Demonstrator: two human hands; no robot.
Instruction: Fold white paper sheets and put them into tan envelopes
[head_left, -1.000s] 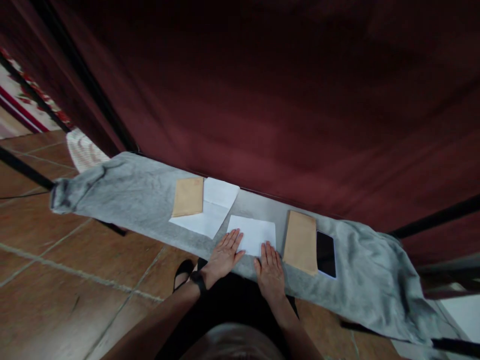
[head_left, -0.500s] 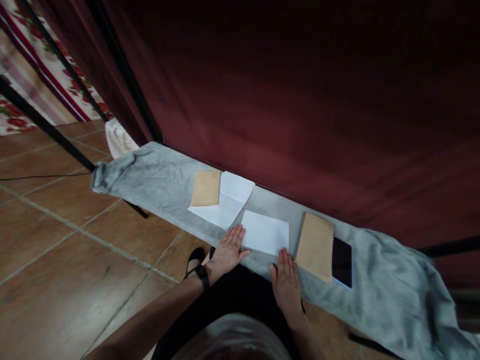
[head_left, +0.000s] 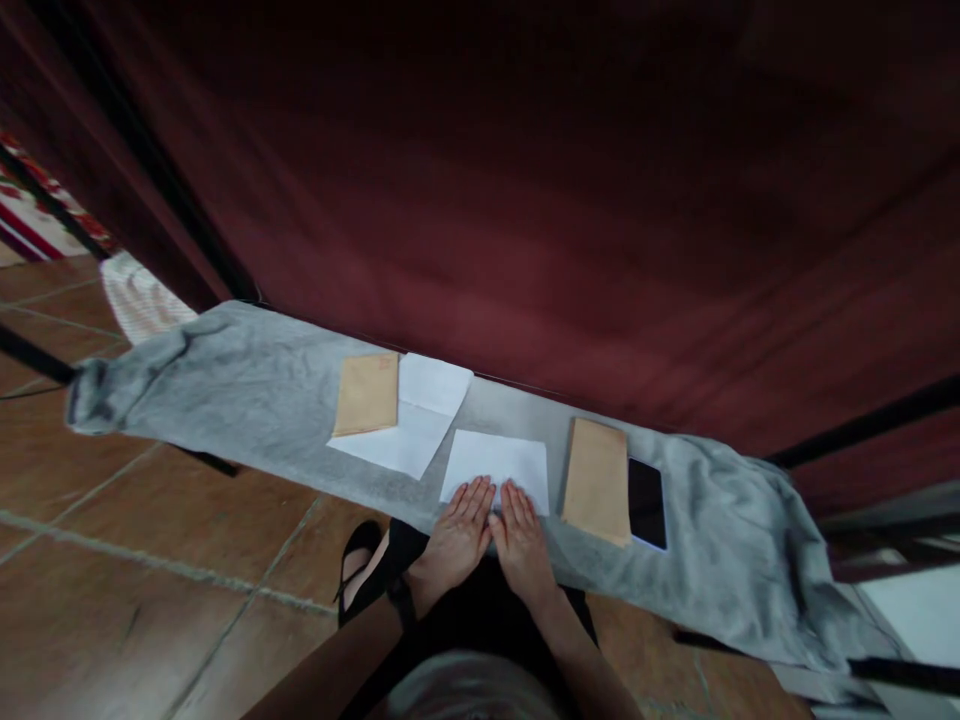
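Note:
A folded white sheet of paper (head_left: 499, 457) lies on the grey cloth in front of me. My left hand (head_left: 461, 530) rests flat on its near edge, fingers stretched out. Beside it, my right hand (head_left: 519, 535) also presses flat on that edge, and the two hands nearly touch at the thumbs. To the left are unfolded white sheets (head_left: 439, 385) with a crease across them, partly under a stack of brown envelopes (head_left: 367, 393). Right of the folded paper lies another brown envelope stack (head_left: 598, 480).
A grey cloth (head_left: 247, 390) covers the long narrow table, bunched at both ends. A dark-screened phone (head_left: 646, 503) lies beside the right envelopes. Behind the table hangs a dark red curtain (head_left: 480, 250). Black poles (head_left: 870, 422) stand at the sides. The floor (head_left: 150, 560) is brown tile.
Both hands have moved together from the paper's two near corners to the middle of its near edge. The view has swung somewhat to the right.

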